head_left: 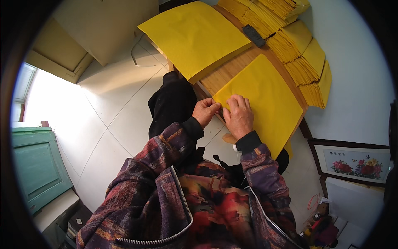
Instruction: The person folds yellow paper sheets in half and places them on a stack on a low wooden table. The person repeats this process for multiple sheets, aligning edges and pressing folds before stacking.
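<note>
A yellow paper sheet (pixel 265 95), or a thin stack of such sheets, lies on the near part of the wooden table. At its left corner, my left hand (pixel 204 112) pinches the edge between thumb and fingertips. Close beside it, my right hand (pixel 240 118) is closed at the same edge, its bent fingers on top of the paper and its thumb by the rim. Whether the paper is one layer or several at my fingertips is too small to tell.
A thick stack of yellow sheets (pixel 199 37) covers the table's (pixel 219 76) far left part. Bundles of folded yellow paper (pixel 290 54) line its right side, by a dark grey block (pixel 253 35). Black cloth (pixel 172 99) hangs at the left; a framed flower picture (pixel 352 162) stands right.
</note>
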Demonstrator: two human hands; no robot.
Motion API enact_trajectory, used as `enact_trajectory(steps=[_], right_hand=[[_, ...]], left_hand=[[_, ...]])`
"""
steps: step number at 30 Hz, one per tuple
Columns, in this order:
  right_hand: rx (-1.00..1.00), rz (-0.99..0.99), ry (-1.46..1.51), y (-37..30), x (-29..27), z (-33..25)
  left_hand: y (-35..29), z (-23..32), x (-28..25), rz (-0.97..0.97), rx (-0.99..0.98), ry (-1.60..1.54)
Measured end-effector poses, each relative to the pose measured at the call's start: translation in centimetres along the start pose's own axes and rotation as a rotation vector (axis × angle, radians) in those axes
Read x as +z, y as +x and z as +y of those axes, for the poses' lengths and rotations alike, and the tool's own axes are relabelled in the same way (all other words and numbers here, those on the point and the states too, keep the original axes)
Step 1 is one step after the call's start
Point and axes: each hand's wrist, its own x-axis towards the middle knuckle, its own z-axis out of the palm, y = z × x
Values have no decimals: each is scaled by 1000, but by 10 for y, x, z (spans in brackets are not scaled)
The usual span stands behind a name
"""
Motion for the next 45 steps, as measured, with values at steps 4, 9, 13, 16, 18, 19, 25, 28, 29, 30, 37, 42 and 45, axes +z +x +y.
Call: enact_trajectory(steps=[4, 9, 13, 16, 18, 19, 25, 28, 29, 30, 37, 42, 45], right_hand=[[-26, 35, -17, -1, 2, 1], [-24, 63, -26, 0, 7, 3], [-20, 87, -13, 1, 7, 3], [-42, 94, -60, 1, 4, 2], [-70, 96, -98, 2, 4, 1], [-89, 102, -116, 2, 4, 0], [-91, 51, -135, 2, 6, -2], [-79, 16, -130, 1, 4, -3], [-73, 6, -112, 0, 4, -3], [-67, -3, -95, 0, 3, -3], [37, -5, 50, -21, -13, -7], [241, 111, 285, -69, -42, 20], [434, 305, 222, -105, -65, 68]], left_hand=[[2, -1, -1, -6, 6, -5], [2, -1, -1, 2, -4, -2], [2, 0, 0, 10, -13, 16], [2, 0, 0, 7, -16, -20], [2, 0, -1, 1, -18, -12], [3, 0, -1, -5, -16, -12], [2, 2, -2, -17, -22, -22], [0, 2, -1, -9, 6, 2], [0, 2, -1, 13, -5, -24], [0, 3, -2, 22, -9, -55], [1, 2, -2, 97, 55, 161], [-4, 10, -3, 152, 37, 167], [-4, 24, 0, 142, 398, 353]])
